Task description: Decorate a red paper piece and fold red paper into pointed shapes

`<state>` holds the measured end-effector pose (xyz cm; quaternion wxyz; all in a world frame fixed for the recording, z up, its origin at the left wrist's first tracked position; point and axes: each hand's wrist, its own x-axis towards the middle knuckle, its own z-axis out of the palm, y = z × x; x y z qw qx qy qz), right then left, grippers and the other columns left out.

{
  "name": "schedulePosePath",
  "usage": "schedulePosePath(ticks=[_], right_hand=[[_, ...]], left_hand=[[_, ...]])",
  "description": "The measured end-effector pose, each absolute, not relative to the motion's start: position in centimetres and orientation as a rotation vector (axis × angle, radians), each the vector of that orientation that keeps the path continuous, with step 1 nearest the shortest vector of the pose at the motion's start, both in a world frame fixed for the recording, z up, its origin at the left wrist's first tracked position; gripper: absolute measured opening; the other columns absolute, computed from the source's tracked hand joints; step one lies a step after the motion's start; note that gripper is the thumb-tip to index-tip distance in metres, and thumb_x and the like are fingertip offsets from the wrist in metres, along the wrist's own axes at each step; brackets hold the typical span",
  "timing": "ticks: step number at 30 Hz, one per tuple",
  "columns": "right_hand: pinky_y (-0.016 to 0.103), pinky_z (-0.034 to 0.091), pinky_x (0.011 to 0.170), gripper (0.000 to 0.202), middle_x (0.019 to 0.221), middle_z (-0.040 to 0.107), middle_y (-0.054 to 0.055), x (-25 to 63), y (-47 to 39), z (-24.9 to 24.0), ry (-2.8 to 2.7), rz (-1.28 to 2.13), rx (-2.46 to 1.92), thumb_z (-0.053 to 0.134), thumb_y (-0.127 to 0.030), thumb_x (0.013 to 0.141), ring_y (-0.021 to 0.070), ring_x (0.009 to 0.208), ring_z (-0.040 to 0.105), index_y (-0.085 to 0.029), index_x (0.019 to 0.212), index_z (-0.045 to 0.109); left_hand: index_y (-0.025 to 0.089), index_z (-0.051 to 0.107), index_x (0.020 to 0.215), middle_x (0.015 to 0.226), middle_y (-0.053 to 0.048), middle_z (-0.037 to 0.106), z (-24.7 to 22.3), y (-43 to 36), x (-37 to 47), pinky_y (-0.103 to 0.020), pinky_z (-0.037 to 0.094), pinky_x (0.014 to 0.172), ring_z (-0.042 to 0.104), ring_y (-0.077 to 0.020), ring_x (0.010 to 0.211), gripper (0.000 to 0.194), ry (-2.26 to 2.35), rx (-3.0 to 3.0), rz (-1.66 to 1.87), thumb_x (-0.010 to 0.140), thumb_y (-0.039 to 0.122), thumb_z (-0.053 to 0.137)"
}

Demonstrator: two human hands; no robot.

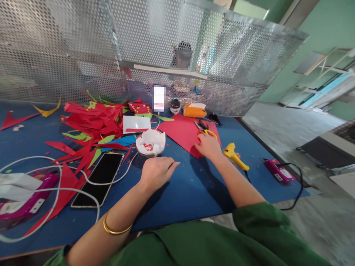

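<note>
My left hand (158, 171) hovers over the blue table in front of a white paper bowl (151, 143) that holds small red and white scraps. Its fingers are bent and pressed together, the thumb side pointing right, and I make out nothing in it. My right hand (208, 146) is over the near right part of a red paper sheet (180, 131), its fingers curled down and partly hidden. Right beside those fingers lie yellow-handled scissors (212, 133); whether the hand grips them is unclear. A yellow glue gun (234, 155) rests right of my right forearm.
Red paper scraps (91, 118) are heaped at left. A black phone (100, 179), white cables and a magenta power strip (30, 195) lie nearer. Another magenta strip (279, 171) sits at the right edge. A lit phone (159, 96) leans on the perforated metal screen (155, 33); a person sits behind it.
</note>
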<state>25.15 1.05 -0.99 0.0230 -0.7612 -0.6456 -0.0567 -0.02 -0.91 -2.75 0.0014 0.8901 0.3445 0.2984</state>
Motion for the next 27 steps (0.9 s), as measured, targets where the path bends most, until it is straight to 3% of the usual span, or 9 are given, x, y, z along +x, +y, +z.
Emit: schedulePosePath(ticks=[3, 7, 9, 13, 16, 20, 27], right_hand=[[0.035, 0.047, 0.090, 0.031, 0.113, 0.069, 0.018, 23.8, -1.4, -2.0, -2.162, -0.118, -2.298, 0.061, -0.035, 0.089, 0.0290, 0.106, 0.065, -0.013, 0.112, 0.062], [0.036, 0.047, 0.089, 0.026, 0.110, 0.070, 0.022, 24.0, -2.6, -2.8, -2.208, -0.112, -2.308, 0.057, -0.022, 0.090, 0.0297, 0.104, 0.067, -0.008, 0.112, 0.061], [0.037, 0.050, 0.087, 0.022, 0.104, 0.071, 0.019, 24.5, -2.5, -2.9, -2.207, -0.093, -2.327, 0.056, -0.020, 0.093, 0.0267, 0.098, 0.068, -0.008, 0.110, 0.063], [0.039, 0.055, 0.085, 0.027, 0.105, 0.070, 0.008, 25.4, -1.9, -3.3, -2.121, -0.071, -2.357, 0.058, -0.034, 0.098, 0.0193, 0.092, 0.068, -0.014, 0.114, 0.065], [0.035, 0.053, 0.080, 0.025, 0.098, 0.074, 0.010, 26.0, -1.4, -3.3, -1.973, -0.092, -2.346, 0.050, -0.025, 0.099, 0.0221, 0.090, 0.071, -0.017, 0.115, 0.068], [0.033, 0.049, 0.075, 0.023, 0.090, 0.077, 0.010, 27.1, -0.2, -2.7, -1.752, -0.109, -2.274, 0.054, -0.024, 0.093, 0.0258, 0.088, 0.071, -0.019, 0.104, 0.073], [0.030, 0.047, 0.071, 0.017, 0.081, 0.075, 0.006, 29.2, 2.0, -1.2, -1.429, -0.157, -2.002, 0.060, -0.029, 0.085, 0.0225, 0.078, 0.068, -0.018, 0.089, 0.073]], left_hand=[[0.020, 0.072, 0.072, 0.066, -0.003, 0.073, -2.6, -1.0, 0.1, -0.025, 0.036, 0.052, 0.065, -0.0151, 0.058, 0.040, 1.074, 2.798, 0.924, 0.100, 0.039, 0.052], [0.019, 0.070, 0.068, 0.064, -0.003, 0.072, -2.6, -1.0, 0.2, -0.026, 0.034, 0.051, 0.064, -0.0153, 0.056, 0.040, 1.080, 2.817, 0.899, 0.099, 0.039, 0.053], [0.019, 0.070, 0.069, 0.063, -0.002, 0.072, -2.7, -1.0, 0.2, -0.027, 0.034, 0.051, 0.063, -0.0153, 0.056, 0.040, 1.079, 2.818, 0.897, 0.099, 0.039, 0.053], [0.019, 0.070, 0.068, 0.063, -0.002, 0.071, -3.1, -0.8, 0.2, -0.027, 0.033, 0.051, 0.063, -0.0153, 0.056, 0.040, 1.081, 2.818, 0.886, 0.099, 0.039, 0.054], [0.019, 0.070, 0.068, 0.063, -0.002, 0.071, -3.2, -0.7, 0.2, -0.028, 0.032, 0.051, 0.063, -0.0153, 0.056, 0.041, 1.102, 2.816, 0.863, 0.099, 0.040, 0.053], [0.019, 0.071, 0.069, 0.065, -0.003, 0.072, -3.3, -0.7, 0.4, -0.028, 0.031, 0.052, 0.064, -0.0157, 0.057, 0.040, 1.107, 2.807, 0.811, 0.099, 0.040, 0.053], [0.019, 0.072, 0.071, 0.068, -0.004, 0.074, -3.3, -0.6, 0.3, -0.029, 0.029, 0.053, 0.067, -0.0178, 0.061, 0.041, 1.152, 2.805, 0.716, 0.099, 0.042, 0.052]])
